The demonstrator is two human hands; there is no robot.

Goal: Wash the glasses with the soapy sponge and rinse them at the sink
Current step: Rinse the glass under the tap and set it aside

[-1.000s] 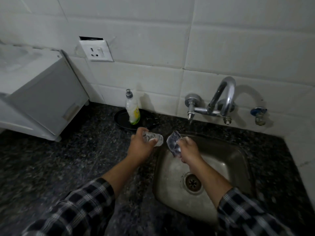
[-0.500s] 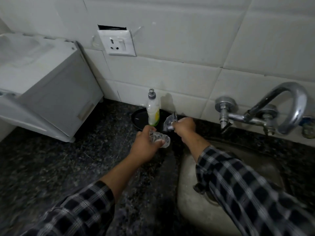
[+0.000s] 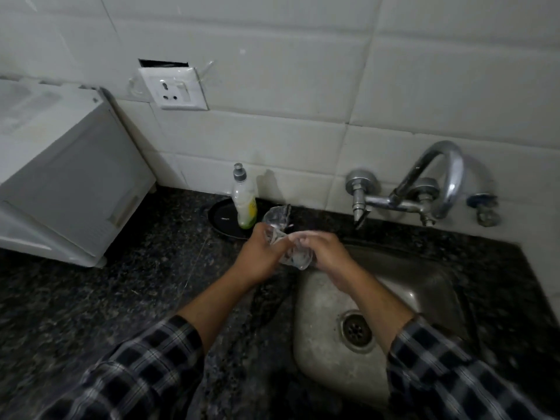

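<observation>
My left hand grips a clear glass lying on its side over the left rim of the steel sink. From the other side my right hand curls its fingers round the same glass. A second clear glass stands upright on the dark counter just behind my hands, beside the black dish. No sponge shows in this view. No water runs from the tap.
A dish soap bottle stands on the black dish against the tiled wall. A white appliance fills the counter's left side, and a wall socket sits above. The speckled granite counter surrounds the sink.
My right hand carried its glass left, set it down by the black dish, then came back to the glass in my left hand. The view swung left and back.
</observation>
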